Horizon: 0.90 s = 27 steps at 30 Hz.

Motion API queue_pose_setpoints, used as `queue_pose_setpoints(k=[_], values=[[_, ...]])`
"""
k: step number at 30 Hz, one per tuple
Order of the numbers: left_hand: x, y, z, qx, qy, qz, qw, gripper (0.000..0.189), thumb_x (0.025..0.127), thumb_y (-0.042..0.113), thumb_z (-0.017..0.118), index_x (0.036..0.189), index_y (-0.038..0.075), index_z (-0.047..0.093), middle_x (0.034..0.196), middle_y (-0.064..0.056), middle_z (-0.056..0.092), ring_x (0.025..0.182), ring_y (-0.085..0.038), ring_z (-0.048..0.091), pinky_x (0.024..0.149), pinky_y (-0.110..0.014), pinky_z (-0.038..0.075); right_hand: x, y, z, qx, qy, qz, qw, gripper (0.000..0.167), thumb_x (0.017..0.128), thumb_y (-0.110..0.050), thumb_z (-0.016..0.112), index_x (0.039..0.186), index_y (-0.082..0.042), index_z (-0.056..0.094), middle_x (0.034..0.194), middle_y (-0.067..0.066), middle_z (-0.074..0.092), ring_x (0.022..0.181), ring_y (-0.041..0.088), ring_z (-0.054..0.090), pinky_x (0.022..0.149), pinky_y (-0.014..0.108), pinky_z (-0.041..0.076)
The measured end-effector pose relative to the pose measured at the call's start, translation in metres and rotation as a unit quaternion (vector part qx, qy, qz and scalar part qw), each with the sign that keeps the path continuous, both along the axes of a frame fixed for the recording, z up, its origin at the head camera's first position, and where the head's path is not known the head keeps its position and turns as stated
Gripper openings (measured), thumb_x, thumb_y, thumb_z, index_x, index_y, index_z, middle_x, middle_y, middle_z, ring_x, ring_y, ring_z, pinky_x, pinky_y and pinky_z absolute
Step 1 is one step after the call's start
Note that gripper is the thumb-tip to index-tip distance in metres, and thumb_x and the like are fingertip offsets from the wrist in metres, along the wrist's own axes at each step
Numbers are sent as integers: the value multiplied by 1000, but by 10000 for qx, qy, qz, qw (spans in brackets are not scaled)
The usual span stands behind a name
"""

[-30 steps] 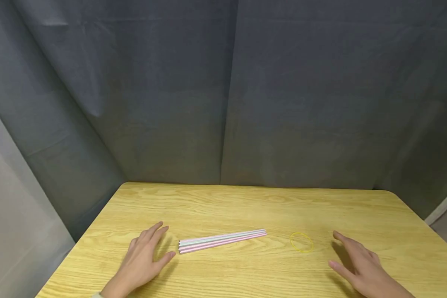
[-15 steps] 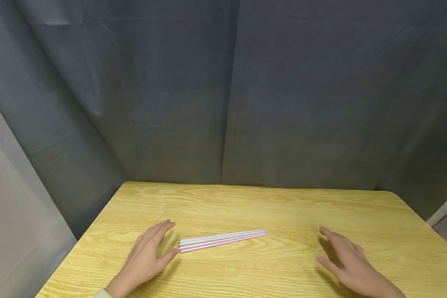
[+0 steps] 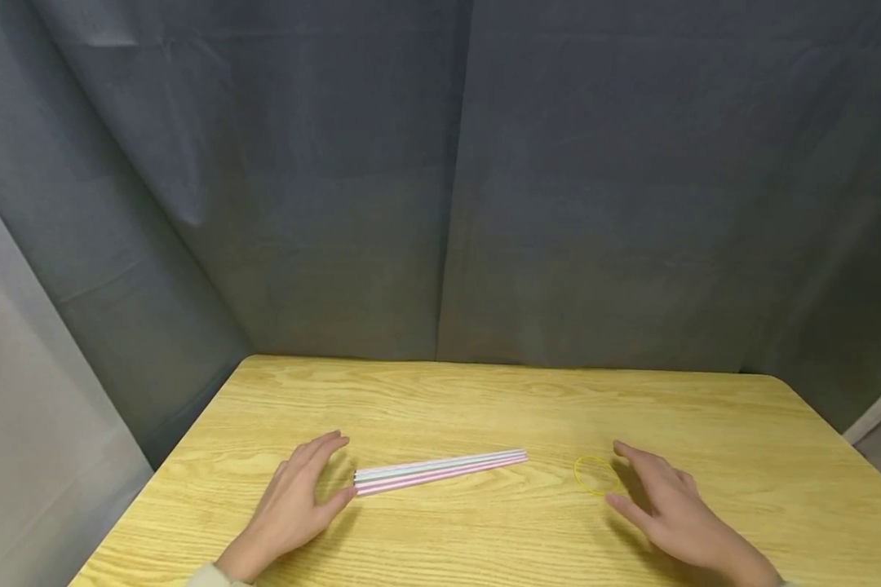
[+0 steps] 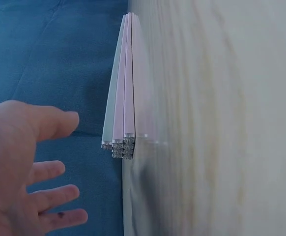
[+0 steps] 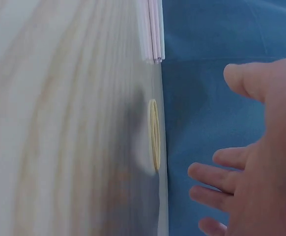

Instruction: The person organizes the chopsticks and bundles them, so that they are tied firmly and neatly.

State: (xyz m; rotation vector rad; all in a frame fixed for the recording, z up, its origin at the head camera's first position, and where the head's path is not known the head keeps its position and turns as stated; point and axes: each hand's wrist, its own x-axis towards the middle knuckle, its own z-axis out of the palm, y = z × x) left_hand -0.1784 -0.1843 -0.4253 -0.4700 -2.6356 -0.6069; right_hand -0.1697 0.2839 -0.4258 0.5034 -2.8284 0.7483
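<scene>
A neat stack of long thin sticks (image 3: 440, 472), pastel pink, white and pale green, lies slantwise on the wooden table. In the left wrist view the grey patterned ends of the sticks (image 4: 121, 93) face my left hand (image 4: 15, 162). That left hand (image 3: 286, 501) hovers at their left end, fingers spread and thumb apart from them. To the right of the sticks a yellow rubber band (image 3: 595, 475) lies in a loose oval. Beside it is my right hand (image 3: 671, 509), holding nothing. The right wrist view shows a gap between this hand (image 5: 251, 162) and the rubber band (image 5: 155, 135).
The wooden table (image 3: 484, 399) has rounded far corners. A dark grey curtain (image 3: 338, 204) hangs right behind its back edge. Pale panels (image 3: 37, 391) stand at the left side, and another light edge shows at the far right.
My right hand has moved left, up to the rubber band. My left hand has shifted slightly right and forward, closer to the stick ends. The sticks and band have stayed put.
</scene>
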Motion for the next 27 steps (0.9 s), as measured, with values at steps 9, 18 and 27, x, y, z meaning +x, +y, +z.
queue_pose_setpoints(k=[9, 18, 27], values=[[-2, 2, 0, 298, -259, 46, 9992, 53, 81, 27, 77, 128, 10, 59, 132, -9, 59, 118, -31, 56, 89, -56, 45, -6, -8, 2, -129, -77, 149, 9998, 57, 97, -30, 57, 140, 3, 40, 138, 24, 48, 123, 48, 44, 85, 67, 31], [-5, 4, -1, 600, -569, -131, 9965, 48, 84, 22, 75, 127, 8, 59, 132, -11, 58, 120, -32, 55, 98, -51, 45, -19, -9, 5, -473, -453, 488, 9967, 61, 99, -31, 54, 142, 7, 35, 141, 28, 42, 128, 50, 39, 94, 66, 37], [-8, 6, -4, 708, -837, -174, 9938, 48, 85, 24, 74, 128, 9, 58, 133, -12, 57, 123, -32, 52, 100, -53, 42, -26, -13, 3, -629, -637, 536, 9945, 61, 99, -32, 54, 142, 7, 34, 142, 28, 41, 128, 51, 38, 95, 66, 37]])
